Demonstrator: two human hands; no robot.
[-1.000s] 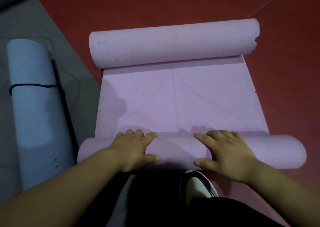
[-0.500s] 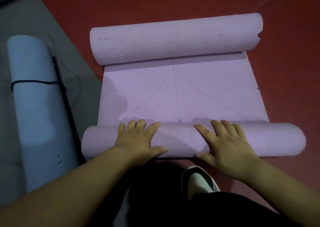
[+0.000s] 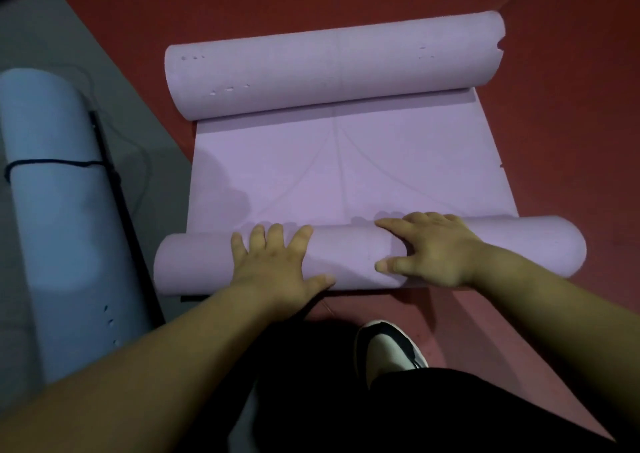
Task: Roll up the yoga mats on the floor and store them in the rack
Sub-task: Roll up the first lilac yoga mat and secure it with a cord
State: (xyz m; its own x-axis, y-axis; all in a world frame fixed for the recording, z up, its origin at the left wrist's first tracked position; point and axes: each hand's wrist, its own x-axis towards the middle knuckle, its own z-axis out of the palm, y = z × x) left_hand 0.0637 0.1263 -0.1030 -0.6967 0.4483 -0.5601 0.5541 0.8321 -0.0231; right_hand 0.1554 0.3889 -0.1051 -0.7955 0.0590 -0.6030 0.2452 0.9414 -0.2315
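Left hand (image 3: 277, 262) and right hand (image 3: 440, 250), fingers spread flat, press the near roll (image 3: 353, 255) of the purple yoga mat (image 3: 346, 175) on the floor (image 3: 554, 141) just right of the blue rolled mat (image 3: 59, 210); the foam looks light, soft and springy, probably best held with palms wide across the roll.

A mat (image 3: 346, 175) lies on the floor (image 3: 554, 141), rolled at both ends. The far roll (image 3: 332, 68) is behind, the near roll (image 3: 346, 258) is in front, and the flat part lies between them. Both hands rest on the near roll: the left hand (image 3: 277, 265) on its left half, the right hand (image 3: 433, 248) right of the middle. A shoe (image 3: 391, 348) stands between this roll and the person. To the left lies a second rolled mat (image 3: 59, 210) with a cord (image 3: 52, 163) around it.
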